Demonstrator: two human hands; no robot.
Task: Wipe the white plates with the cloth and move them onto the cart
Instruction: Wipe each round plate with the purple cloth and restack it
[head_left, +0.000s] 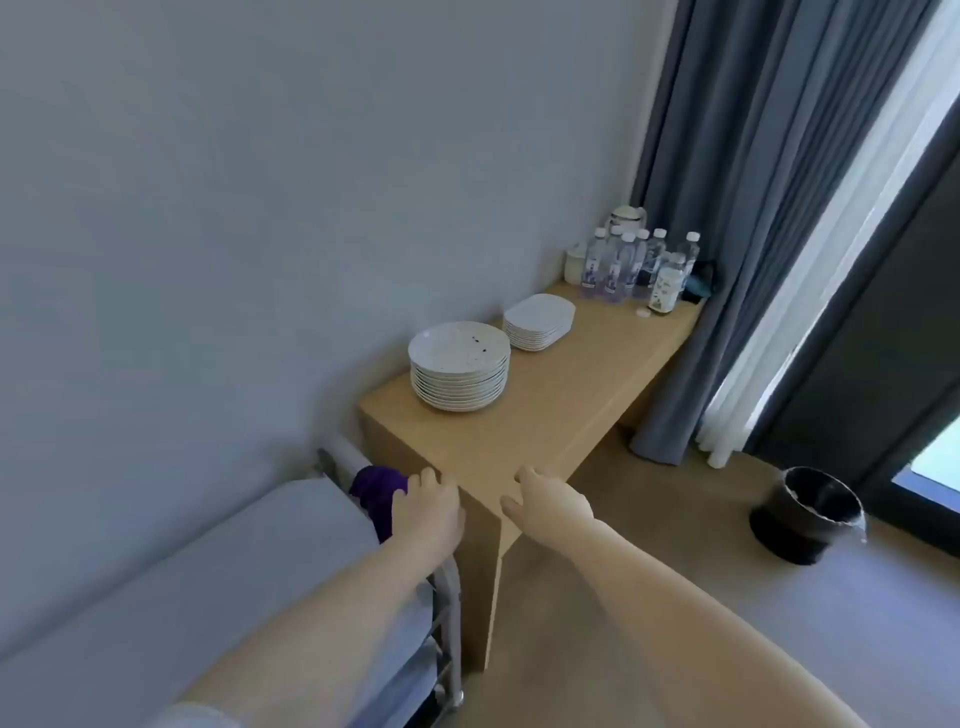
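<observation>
A long wooden table runs along the wall, with the grey-topped cart just beside its near end. Two stacks of white plates sit on the table — round plates, the top one speckled with dark spots, and squarish plates behind. The purple cloth hangs on the cart rail; the left hand reaches at it, fingers relaxed, not yet gripping. The right hand hovers, fingers apart, empty. Lifting the whole stack one-handed could tip it — I'd judge. The bottles' labels are unreadable.
</observation>
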